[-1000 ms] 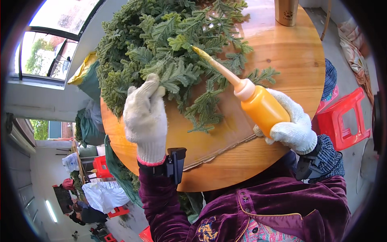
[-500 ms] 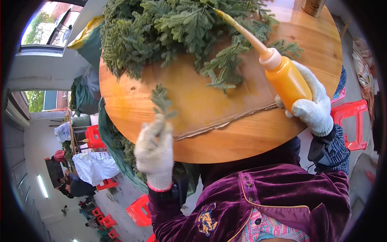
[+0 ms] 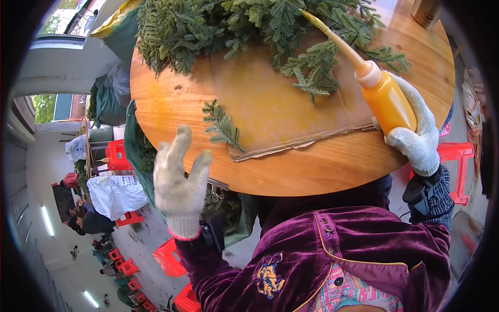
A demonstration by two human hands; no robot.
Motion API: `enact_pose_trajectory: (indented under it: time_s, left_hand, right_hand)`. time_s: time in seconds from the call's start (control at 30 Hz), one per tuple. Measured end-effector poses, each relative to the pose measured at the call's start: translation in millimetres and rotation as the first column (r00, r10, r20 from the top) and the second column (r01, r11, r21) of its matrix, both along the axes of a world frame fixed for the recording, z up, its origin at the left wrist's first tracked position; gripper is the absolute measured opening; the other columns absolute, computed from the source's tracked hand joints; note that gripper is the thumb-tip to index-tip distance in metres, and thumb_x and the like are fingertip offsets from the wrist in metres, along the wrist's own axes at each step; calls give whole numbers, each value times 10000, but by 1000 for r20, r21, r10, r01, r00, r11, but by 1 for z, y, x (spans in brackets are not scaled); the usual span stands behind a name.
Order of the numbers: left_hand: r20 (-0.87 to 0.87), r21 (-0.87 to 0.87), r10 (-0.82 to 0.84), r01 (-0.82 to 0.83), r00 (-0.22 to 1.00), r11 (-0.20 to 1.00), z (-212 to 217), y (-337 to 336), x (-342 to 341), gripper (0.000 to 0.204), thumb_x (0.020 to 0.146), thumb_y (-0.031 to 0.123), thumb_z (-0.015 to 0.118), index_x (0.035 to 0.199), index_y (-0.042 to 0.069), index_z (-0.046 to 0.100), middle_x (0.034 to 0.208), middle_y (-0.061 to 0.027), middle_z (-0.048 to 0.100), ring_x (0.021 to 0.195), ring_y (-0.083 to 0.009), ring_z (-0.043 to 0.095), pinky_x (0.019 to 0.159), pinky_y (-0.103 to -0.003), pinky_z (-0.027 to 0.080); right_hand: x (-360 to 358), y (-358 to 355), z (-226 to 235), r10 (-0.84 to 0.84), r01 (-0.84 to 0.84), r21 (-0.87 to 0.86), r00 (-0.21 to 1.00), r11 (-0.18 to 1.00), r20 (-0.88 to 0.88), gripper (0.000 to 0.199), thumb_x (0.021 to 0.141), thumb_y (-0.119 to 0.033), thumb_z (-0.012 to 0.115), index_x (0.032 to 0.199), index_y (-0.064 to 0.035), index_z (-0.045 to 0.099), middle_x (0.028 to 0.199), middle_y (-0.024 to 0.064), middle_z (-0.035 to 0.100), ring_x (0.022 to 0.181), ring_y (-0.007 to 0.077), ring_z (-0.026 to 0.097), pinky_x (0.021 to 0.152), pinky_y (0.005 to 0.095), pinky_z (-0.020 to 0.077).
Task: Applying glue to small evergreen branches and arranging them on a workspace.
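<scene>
My right hand (image 3: 416, 140), in a white knit glove, is wrapped round a yellow squeeze bottle (image 3: 389, 103). The bottle's long tapered nozzle tilts up and to the left, its tip over a large heap of green fir branches (image 3: 208, 26). My left hand (image 3: 179, 179), gloved the same way, is raised at the table's near left edge. Thumb and fingers are apart, with nothing between them. Just beyond it, a small fir sprig (image 3: 222, 125) lies across the left edge of a cardboard sheet (image 3: 291, 130) marked with yellow stains.
The round wooden table (image 3: 166, 99) carries the heap and, at the far right, a brown canister (image 3: 426, 13). A green sack (image 3: 140, 151) hangs by its left edge. Red plastic stools (image 3: 457, 161) stand on both sides. Other people (image 3: 91, 216) sit far off at left.
My left hand has let go of the small fir sprig, which now lies on the cardboard edge, and has drawn back left with its fingers opened. My right hand still holds the bottle.
</scene>
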State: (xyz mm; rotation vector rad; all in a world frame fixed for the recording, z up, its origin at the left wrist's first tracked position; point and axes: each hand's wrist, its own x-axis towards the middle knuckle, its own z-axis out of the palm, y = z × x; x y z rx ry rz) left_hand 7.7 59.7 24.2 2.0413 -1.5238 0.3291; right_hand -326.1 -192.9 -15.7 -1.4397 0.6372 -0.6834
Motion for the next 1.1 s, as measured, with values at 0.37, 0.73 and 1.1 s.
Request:
enact_pose_trajectory:
  time_s: [0.37, 0.73, 1.1]
  left_hand:
    - [212, 69, -106, 93, 972, 993, -28, -34, 16, 476, 639, -15, 883, 1096, 72, 783, 1148, -160, 748, 1141, -396, 670, 1073, -521, 468]
    - [43, -177, 11, -3, 999, 984, -37, -46, -18, 355, 735, 2, 886, 1064, 87, 785, 1075, -100, 785, 1085, -310, 721, 1035, -496, 477]
    - [30, 216, 12, -18, 999, 976, -34, -53, -50, 281, 850, 105, 801, 1124, 87, 742, 1106, -90, 752, 1128, -313, 689, 1084, -564, 411]
  right_hand:
    - [5, 3, 5, -15, 12, -29, 995, 1000, -103, 1050, 723, -419, 897, 1564, 31, 457, 1507, 135, 573, 1397, 227, 542, 1195, 358, 373]
    - [1, 1, -2, 47, -50, -72, 998, 996, -49, 1034, 755, -402, 922, 1565, 36, 451, 1561, 158, 528, 1424, 245, 526, 1213, 377, 365]
    - [2, 20, 18, 210, -258, -383, 964, 887, -164, 872, 782, -167, 895, 1517, 80, 496, 1470, 203, 595, 1361, 292, 590, 1166, 392, 423]
